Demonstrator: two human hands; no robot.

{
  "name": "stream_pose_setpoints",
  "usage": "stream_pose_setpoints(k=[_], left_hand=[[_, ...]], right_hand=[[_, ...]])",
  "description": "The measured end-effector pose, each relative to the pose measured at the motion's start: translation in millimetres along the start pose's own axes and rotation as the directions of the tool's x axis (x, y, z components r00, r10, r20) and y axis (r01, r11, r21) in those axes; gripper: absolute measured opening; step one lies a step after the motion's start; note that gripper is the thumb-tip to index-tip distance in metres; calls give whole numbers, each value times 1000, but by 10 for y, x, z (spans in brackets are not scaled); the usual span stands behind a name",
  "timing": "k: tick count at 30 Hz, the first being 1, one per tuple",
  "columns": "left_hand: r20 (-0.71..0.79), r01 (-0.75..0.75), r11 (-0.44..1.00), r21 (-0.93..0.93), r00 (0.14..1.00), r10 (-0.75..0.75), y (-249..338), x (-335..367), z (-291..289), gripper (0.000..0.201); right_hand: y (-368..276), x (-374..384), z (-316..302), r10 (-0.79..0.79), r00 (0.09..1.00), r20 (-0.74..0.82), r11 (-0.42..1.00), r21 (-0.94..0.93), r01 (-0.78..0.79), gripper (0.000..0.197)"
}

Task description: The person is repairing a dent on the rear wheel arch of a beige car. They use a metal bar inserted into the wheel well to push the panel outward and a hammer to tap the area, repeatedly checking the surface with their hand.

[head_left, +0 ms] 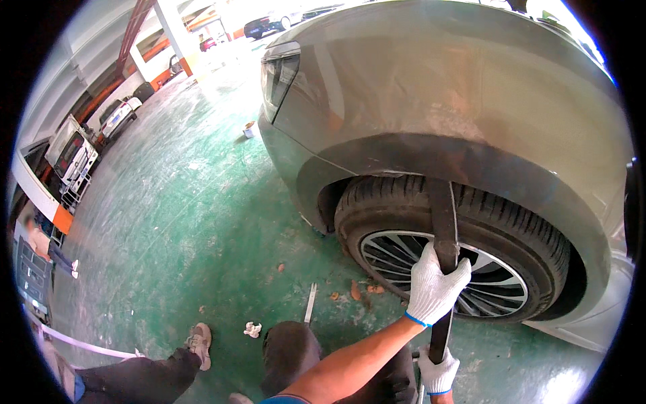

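Note:
A long dark bar (442, 219) runs down across the front wheel, its wide flat upper end at the lip of the wheel arch. My left hand (434, 286), in a white knit glove with a blue cuff, is closed around the bar at its middle, in front of the rim. Lower down, my right hand (439, 370), gloved alike, is wrapped round the bar's bottom end. Behind the bar are the black tyre (383, 202) and its silver multi-spoke rim (494, 286). Above them curves the grey-beige fender (417, 87), with scuffs over the arch.
On the green floor (222, 222) lie a thin pale strip (311, 303), a crumpled white tissue (252, 329) and brown scraps (356, 289). A small can (249, 129) stands beyond the bumper. At lower left another person's shoe (200, 347) shows. Parked vehicles (70, 151) line the far left.

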State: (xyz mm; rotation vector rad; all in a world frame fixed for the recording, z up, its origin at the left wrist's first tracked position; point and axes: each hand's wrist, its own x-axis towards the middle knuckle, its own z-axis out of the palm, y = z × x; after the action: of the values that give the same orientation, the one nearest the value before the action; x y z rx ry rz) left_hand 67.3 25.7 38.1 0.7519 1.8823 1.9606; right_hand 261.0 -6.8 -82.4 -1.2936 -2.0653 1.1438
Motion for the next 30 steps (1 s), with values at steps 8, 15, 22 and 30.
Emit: stream_pose_setpoints(k=[8, 15, 22, 30], left_hand=[[38, 14, 1000, 18, 999, -15, 113, -15, -94, 34], [51, 25, 995, -99, 998, -20, 51, -37, -63, 33], [73, 9, 992, -128, 997, 1, 21, -18, -64, 32], [21, -83, 986, -148, 996, 87, -59, 49, 2, 32]], right_hand=[[-64, -200, -65, 147, 986, 79, 986, -88, -139, 26], [0, -198, -168, 112, 977, 182, 975, -210, -72, 38], [-83, -158, -18, 216, 976, 2, 972, 93, -216, 21], [147, 33, 31, 90, 995, 36, 996, -16, -89, 19]])
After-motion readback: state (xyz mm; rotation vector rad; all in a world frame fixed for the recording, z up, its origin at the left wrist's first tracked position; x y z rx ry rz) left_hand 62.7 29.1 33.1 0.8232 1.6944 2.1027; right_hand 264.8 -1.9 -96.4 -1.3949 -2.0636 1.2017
